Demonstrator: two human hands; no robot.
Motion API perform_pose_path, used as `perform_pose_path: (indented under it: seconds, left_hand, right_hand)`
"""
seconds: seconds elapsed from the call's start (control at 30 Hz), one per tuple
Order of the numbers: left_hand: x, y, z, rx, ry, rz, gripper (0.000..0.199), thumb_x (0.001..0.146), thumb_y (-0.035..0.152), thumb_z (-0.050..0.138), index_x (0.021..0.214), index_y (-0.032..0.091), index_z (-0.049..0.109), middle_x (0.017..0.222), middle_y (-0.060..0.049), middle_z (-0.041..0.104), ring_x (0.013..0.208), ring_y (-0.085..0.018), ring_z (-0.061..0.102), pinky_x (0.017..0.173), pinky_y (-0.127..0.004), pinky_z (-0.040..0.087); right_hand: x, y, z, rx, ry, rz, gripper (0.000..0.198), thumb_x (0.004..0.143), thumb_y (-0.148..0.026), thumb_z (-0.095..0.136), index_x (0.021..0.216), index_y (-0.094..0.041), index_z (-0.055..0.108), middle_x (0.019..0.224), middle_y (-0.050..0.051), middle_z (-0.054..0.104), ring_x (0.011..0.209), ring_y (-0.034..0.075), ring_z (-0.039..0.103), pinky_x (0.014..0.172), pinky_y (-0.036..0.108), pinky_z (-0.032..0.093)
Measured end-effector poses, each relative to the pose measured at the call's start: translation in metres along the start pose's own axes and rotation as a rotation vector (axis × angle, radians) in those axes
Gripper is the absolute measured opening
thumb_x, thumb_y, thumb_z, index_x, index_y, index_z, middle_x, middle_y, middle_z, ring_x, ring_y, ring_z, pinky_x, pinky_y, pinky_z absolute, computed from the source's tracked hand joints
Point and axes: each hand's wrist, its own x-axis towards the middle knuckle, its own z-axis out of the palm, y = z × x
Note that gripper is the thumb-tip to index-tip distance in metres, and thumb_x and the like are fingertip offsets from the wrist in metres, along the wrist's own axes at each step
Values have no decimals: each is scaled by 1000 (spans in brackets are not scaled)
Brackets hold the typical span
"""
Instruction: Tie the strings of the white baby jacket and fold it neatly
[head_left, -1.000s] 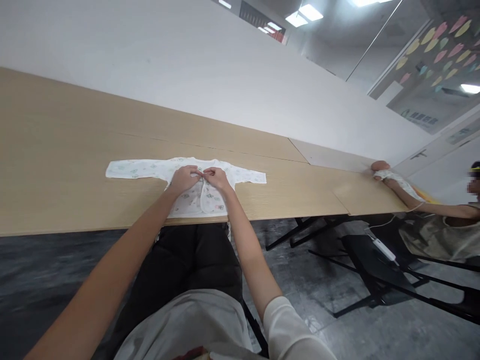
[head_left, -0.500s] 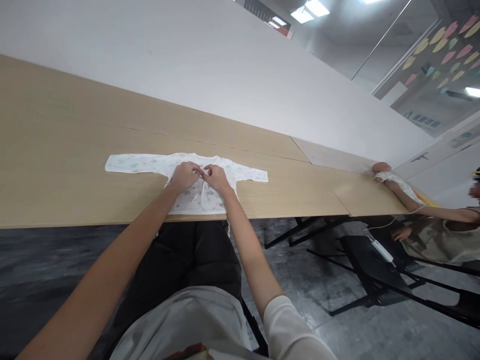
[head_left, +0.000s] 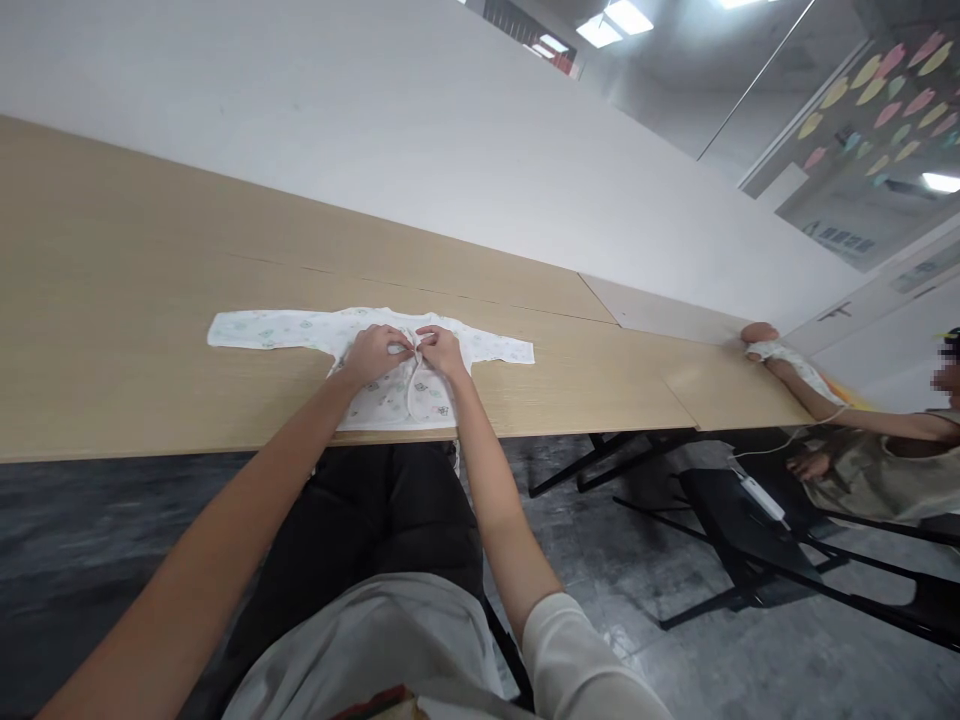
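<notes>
A white long-sleeved baby shirt (head_left: 390,400) with a small print lies on the table, its sleeves spread to both sides and its hem near the front edge. My left hand (head_left: 375,352) pinches cloth at the shirt's front opening, with fingertips and thumb pressed together. Close against it, my right hand (head_left: 441,350) also pinches the front edge of the shirt. The fingertips of both hands nearly meet just below the neckline. Whatever small fastening may be between them is too small to make out.
The long wooden table (head_left: 600,375) runs along a white partition (head_left: 375,130). At its far right end lies a doll (head_left: 761,333) in printed clothing, with another person's arm (head_left: 892,422) reaching to it. Black folding chairs (head_left: 750,540) stand at the right, one bearing a white power strip (head_left: 763,500).
Both hands have shifted slightly to the right and drawn a little apart at the fingertips. The shirt's front edge between them is pulled up and gathered.
</notes>
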Motion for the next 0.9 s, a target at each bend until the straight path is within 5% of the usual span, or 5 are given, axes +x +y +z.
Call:
perform_pose_path:
  seconds: [0.3, 0.9]
  left_hand:
    - [-3, 1, -3, -77, -37, -80, 26, 77, 39, 59, 86, 24, 79, 88, -5, 77, 72, -21, 64, 79, -32, 51]
    - [-3, 5, -6, -295, -37, -108, 32, 73, 42, 60, 91, 17, 70, 88, -7, 75, 79, -21, 68, 81, -31, 52]
  right_hand:
    - [3, 5, -1, 203, -44, 60, 36, 67, -6, 62, 100, -19, 67, 71, -5, 64, 57, 9, 59, 64, 23, 54]
    - [1, 3, 3, 386, -93, 76, 28, 66, -5, 61, 91, -16, 65, 64, -5, 65, 56, 8, 60, 66, 22, 54]
